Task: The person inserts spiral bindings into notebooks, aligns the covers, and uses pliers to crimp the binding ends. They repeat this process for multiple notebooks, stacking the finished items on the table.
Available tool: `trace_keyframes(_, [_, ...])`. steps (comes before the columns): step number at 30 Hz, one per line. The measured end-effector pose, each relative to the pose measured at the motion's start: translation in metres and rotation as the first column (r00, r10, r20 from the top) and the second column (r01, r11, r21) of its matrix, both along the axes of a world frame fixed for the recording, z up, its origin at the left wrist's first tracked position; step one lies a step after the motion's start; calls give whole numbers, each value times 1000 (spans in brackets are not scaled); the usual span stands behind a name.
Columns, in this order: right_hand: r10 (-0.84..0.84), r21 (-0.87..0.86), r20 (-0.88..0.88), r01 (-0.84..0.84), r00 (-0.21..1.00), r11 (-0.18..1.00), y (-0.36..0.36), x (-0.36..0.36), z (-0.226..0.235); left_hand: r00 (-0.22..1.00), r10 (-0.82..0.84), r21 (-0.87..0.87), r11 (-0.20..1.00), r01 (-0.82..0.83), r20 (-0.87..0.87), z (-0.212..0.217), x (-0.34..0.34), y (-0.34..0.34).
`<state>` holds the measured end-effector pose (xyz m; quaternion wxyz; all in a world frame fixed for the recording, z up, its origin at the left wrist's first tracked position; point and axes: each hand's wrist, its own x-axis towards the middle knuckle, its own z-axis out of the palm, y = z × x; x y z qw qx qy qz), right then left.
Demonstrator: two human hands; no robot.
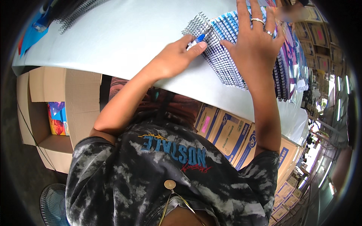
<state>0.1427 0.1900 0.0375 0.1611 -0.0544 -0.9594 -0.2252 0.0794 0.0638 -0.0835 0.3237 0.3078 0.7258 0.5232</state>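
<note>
1. A stack of notebooks (226,49) with punched, blue-and-white patterned edges lies on the pale table (124,34), toward its right side and near the front edge. A loose wire spiral binding (196,23) sticks out at the stack's upper left corner.
2. The left hand (177,56) reaches in from the lower left, forearm stretched across the table edge. Its thumb and fingers are pinched together on a small blue and white tool (198,39), whose tip meets the punched edge of the stack.
3. The right hand (254,41) comes up from the lower right, forearm nearly upright in the picture. It lies flat and spread on top of the stack, fingers apart, pressing down and gripping nothing. Two rings sit on its fingers.
4. More wire spirals (75,13) lie at the far left of the table, well apart from the stack, beside a blue sheet (36,34).
5. An open cardboard box (52,113) stands on the floor left of the person, below the table edge. Inside it a colourful printed cover (57,118) shows.
6. Closed cardboard cartons (230,135) with blue print are stacked under the table on the right, in a row running off to the lower right.
7. A fan (52,203) shows at the lower left corner.
</note>
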Motion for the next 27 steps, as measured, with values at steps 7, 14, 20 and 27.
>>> trace_keyframes(7, [28,-398,512,208,859,894,-11,-98,-9,193,-365,409,863,-296,911,-46,4,-6])
trace_keyframes(14, [-59,-40,902,220,427,975,20,-140,-110,52,-294,296,905,-307,954,-56,11,2])
trace_keyframes(20, [7,-93,921,201,389,975,33,-150,-117,137,-253,282,918,-280,958,-57,14,5])
trace_keyframes(27, [38,-177,867,238,496,955,17,-143,-108,187,-256,300,915,-268,948,-50,8,8])
